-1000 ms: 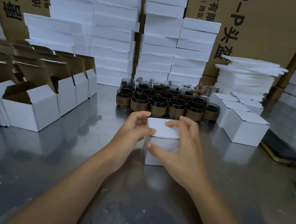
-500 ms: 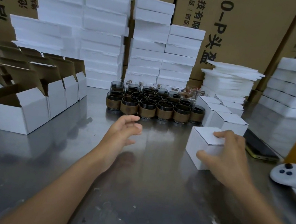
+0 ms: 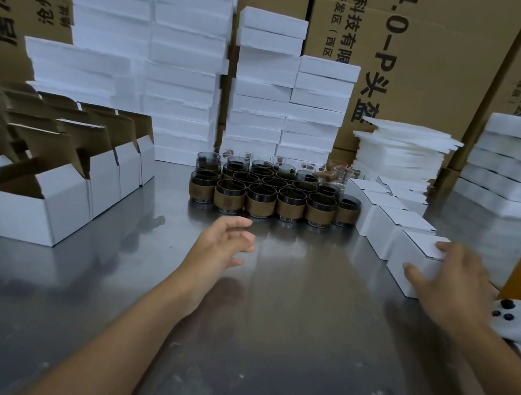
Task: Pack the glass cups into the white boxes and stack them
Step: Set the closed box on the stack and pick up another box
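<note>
Now closed white box (image 3: 411, 267) at near end of packed row (image 3: 397, 224), right hand (image 3: 451, 290) gripping top and front. Likely light, stiff card, fragile glass inside; hold opposite faces. Empty left hand (image 3: 223, 246) loose near glass cups (image 3: 263, 194).

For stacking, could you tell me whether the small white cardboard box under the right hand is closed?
Closed: the small white cardboard box has its lid flat, no flap raised, under the right hand.

1. Closed white box (image 3: 413, 254) held on table (image 3: 282, 336) by right grip (image 3: 452, 287), at near end of closed-box row (image 3: 397, 223).
2. Left grip (image 3: 221, 245) held loose above table, near glass cups (image 3: 263, 194).
3. Open boxes (image 3: 34, 211) ranged left.
</note>
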`<act>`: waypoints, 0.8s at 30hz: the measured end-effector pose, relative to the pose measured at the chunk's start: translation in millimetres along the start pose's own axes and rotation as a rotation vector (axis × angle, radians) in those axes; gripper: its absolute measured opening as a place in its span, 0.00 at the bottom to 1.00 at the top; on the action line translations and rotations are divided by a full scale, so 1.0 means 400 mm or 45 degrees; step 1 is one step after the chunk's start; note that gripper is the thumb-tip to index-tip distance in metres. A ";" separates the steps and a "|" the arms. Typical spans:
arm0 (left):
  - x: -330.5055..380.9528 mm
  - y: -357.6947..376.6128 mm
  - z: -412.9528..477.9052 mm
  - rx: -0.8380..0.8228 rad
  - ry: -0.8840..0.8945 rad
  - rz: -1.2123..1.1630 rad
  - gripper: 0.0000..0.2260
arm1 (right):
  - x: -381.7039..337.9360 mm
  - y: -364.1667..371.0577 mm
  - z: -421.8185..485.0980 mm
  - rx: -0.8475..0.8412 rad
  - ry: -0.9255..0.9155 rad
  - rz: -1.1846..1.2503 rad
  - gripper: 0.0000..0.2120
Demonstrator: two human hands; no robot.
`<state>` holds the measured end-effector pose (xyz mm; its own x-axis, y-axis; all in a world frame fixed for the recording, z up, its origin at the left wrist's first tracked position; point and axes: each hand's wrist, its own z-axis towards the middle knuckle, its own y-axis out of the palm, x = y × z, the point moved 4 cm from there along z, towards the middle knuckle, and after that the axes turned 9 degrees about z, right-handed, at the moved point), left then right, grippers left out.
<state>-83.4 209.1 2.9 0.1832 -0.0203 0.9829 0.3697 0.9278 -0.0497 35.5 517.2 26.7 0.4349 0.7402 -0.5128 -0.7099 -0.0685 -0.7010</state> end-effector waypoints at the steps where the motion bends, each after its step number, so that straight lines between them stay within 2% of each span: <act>1: 0.000 0.001 0.000 0.001 -0.002 0.011 0.10 | -0.001 0.004 0.003 -0.018 0.002 -0.017 0.28; 6: 0.001 0.005 0.002 0.009 0.008 0.066 0.09 | -0.019 0.016 -0.003 -0.027 -0.008 -0.098 0.31; 10: -0.003 -0.004 0.006 0.145 0.010 0.148 0.08 | -0.145 0.019 -0.032 0.045 -0.335 0.041 0.27; 12: -0.007 -0.014 0.009 0.237 0.008 0.183 0.09 | -0.220 0.042 -0.061 -0.068 -0.480 0.147 0.22; 14: -0.009 -0.026 0.011 0.314 0.015 0.182 0.09 | -0.277 0.095 -0.099 -0.279 -0.548 0.183 0.18; 16: -0.010 -0.036 0.012 0.378 0.031 0.190 0.10 | -0.305 0.152 -0.131 -0.439 -0.530 0.198 0.15; 18: -0.011 -0.044 0.010 0.425 0.063 0.227 0.10 | -0.313 0.191 -0.148 -0.491 -0.462 0.252 0.11; 24: 0.006 -0.097 0.013 0.514 0.191 0.363 0.11 | -0.298 0.212 -0.140 -0.405 -0.450 0.304 0.02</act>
<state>-101.9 175.1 8.1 0.3653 0.2282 0.9025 -0.0892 0.9736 -0.2101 -45.6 385.8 0.6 0.0294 0.8558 -0.5165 -0.5393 -0.4215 -0.7290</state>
